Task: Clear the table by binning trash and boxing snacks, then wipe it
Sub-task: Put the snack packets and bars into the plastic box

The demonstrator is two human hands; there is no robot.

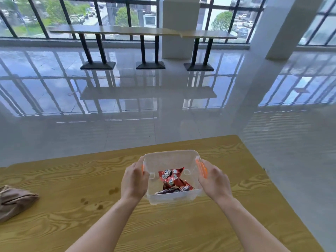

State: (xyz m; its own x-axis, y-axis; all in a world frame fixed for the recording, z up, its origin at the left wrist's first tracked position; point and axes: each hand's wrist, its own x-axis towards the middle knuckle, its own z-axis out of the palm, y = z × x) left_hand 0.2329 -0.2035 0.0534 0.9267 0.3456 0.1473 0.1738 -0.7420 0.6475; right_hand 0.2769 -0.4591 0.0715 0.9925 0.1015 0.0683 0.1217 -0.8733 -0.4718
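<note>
**Both hands on the snack box**

You've got the clear plastic box (171, 176) clamped btwn both hands: left hand (133, 180) wrapped on its left wall, right hand (214, 179) on the right wall, each by an orange latch (201, 168). Box is open-top, mouth up, roughly square w/ long axis running away from you; whether it's lifted or resting on the wooden table (236, 224) can't be told. Red snack packets (172, 179) lie inside, btwn your palms. Brown cloth (14, 202) sits well left of your left hand, dark spots (98, 200) on the tabletop btwn them.
</note>
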